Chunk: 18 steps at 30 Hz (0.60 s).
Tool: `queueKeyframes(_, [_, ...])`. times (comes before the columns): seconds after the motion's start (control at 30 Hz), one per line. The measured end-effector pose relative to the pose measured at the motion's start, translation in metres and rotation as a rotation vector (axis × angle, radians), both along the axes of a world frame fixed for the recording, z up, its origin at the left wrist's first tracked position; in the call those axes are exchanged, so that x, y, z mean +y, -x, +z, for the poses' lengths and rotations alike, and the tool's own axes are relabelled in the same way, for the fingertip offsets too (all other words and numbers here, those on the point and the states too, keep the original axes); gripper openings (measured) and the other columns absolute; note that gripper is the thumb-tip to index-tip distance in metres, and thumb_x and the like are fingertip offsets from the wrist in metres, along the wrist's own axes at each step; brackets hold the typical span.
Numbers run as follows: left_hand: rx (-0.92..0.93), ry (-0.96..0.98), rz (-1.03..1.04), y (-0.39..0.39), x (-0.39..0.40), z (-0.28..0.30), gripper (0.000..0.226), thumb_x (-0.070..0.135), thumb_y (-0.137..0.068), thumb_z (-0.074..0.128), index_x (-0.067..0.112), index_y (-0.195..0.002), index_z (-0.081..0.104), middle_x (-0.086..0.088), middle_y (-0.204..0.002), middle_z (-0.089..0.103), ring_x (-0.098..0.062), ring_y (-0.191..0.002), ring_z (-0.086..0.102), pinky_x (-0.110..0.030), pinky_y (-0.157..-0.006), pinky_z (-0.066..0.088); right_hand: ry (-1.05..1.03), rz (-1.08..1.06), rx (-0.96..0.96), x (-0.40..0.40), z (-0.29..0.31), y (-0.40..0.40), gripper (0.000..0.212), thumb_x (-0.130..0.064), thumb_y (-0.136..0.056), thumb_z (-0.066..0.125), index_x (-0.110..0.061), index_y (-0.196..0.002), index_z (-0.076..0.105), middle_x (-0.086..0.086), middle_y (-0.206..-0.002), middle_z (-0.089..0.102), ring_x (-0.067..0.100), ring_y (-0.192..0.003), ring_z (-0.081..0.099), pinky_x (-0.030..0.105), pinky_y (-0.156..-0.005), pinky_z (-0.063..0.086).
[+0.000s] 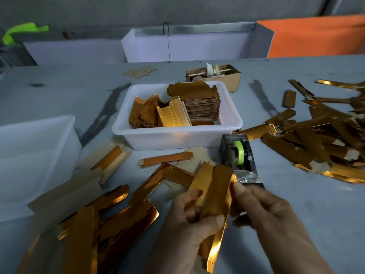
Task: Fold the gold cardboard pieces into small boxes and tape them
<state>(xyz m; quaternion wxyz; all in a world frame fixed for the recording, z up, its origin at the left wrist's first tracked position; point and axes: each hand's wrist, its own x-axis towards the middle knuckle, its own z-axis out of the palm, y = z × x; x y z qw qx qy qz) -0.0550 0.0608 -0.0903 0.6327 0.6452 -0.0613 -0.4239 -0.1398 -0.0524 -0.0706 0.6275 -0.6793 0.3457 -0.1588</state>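
Folding step: left hand grip holds gold piece; right hand pinches its edge. Next: tape from dispenser, 12 o'clock.

Just beyond my fingertips I see the tape dispenser; behind it sits the tray holding stacked pieces. Folded boxes lie heaped right of my fingers, flat blanks spread left, a tub farther left.
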Motion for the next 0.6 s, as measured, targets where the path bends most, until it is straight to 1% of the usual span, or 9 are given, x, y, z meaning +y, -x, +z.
queueKeyframes(0.07, [0.045,-0.026,0.035,-0.003,0.0,-0.001,0.071,0.013,-0.05,0.076,0.018,-0.118,0.057,0.0,-0.088,0.076,-0.016,-0.082,0.071,-0.024,-0.065,0.048,0.202,-0.11,0.008,-0.016,0.003,0.006,0.027,-0.05,-0.073,0.054,-0.027,-0.071,0.069,-0.008,-0.069,0.067,-0.008,-0.068,0.059,0.017,-0.05,0.042])
queueKeyframes(0.1, [0.045,-0.034,0.038,-0.004,0.001,-0.001,0.067,0.011,-0.052,0.077,0.017,-0.117,0.058,0.001,-0.086,0.076,-0.015,-0.08,0.071,-0.022,-0.062,0.049,0.281,-0.169,0.025,-0.028,0.003,0.008,0.017,-0.043,-0.079,0.058,-0.03,-0.073,0.067,-0.012,-0.075,0.066,-0.011,-0.073,0.057,0.017,-0.055,0.039])
queueKeyframes(0.13, [0.039,-0.031,0.043,-0.003,0.0,-0.001,0.06,0.007,-0.059,0.077,0.019,-0.115,0.057,0.002,-0.084,0.076,-0.013,-0.076,0.071,-0.019,-0.058,0.049,0.324,-0.195,0.053,-0.039,0.003,0.01,0.009,-0.036,-0.083,0.06,-0.032,-0.077,0.066,-0.015,-0.085,0.066,-0.008,-0.079,0.058,0.018,-0.061,0.04])
queueKeyframes(0.17, [0.036,-0.018,0.047,-0.003,0.0,0.0,0.053,0.003,-0.066,0.075,0.02,-0.112,0.056,0.003,-0.081,0.076,-0.01,-0.071,0.071,-0.017,-0.056,0.05,0.322,-0.19,0.089,-0.049,0.001,0.01,0.007,-0.032,-0.085,0.061,-0.032,-0.079,0.065,-0.013,-0.096,0.065,-0.002,-0.087,0.058,0.024,-0.069,0.043])
queueKeyframes(0.23, [0.022,0.005,0.047,-0.001,-0.002,0.003,0.046,-0.001,-0.074,0.07,0.024,-0.109,0.052,0.007,-0.078,0.075,-0.006,-0.07,0.071,-0.02,-0.061,0.049,0.241,-0.124,0.167,-0.061,-0.006,0.007,0.009,-0.028,-0.087,0.06,-0.028,-0.08,0.066,-0.004,-0.105,0.064,0.014,-0.1,0.056,0.036,-0.084,0.043])
queueKeyframes(0.3, [-0.013,0.021,0.033,0.003,-0.005,0.004,0.045,-0.002,-0.077,0.068,0.027,-0.107,0.05,0.006,-0.082,0.075,-0.007,-0.074,0.07,-0.025,-0.068,0.047,0.164,-0.054,0.224,-0.062,-0.013,0.002,0.014,-0.027,-0.088,0.06,-0.022,-0.077,0.067,0.0,-0.094,0.066,0.015,-0.09,0.056,0.034,-0.078,0.04])
queueKeyframes(0.4, [-0.088,0.05,0.005,0.006,-0.006,0.004,0.04,-0.004,-0.078,0.067,0.026,-0.101,0.054,0.001,-0.086,0.075,-0.01,-0.077,0.069,-0.025,-0.069,0.049,0.096,-0.061,0.213,-0.06,-0.02,-0.003,0.016,-0.027,-0.087,0.062,-0.017,-0.076,0.069,0.0,-0.08,0.068,0.012,-0.08,0.057,0.027,-0.061,0.039])
queueKeyframes(0.5, [-0.153,0.045,-0.074,0.008,-0.009,0.004,0.03,-0.001,-0.08,0.066,0.028,-0.085,0.069,0.006,-0.086,0.074,-0.006,-0.078,0.068,-0.019,-0.065,0.05,0.038,-0.089,0.182,-0.06,-0.021,-0.006,0.018,-0.026,-0.085,0.064,-0.015,-0.072,0.07,-0.001,-0.072,0.069,0.013,-0.076,0.06,0.025,-0.061,0.042])
queueKeyframes(0.6, [-0.194,0.03,-0.117,0.01,-0.016,0.003,0.035,0.004,-0.082,0.067,0.038,-0.08,0.075,0.008,-0.092,0.073,-0.007,-0.083,0.067,-0.014,-0.066,0.05,0.006,-0.115,0.148,-0.059,-0.023,-0.01,0.018,-0.019,-0.085,0.064,-0.011,-0.07,0.071,0.008,-0.072,0.07,0.025,-0.079,0.064,0.03,-0.063,0.047])
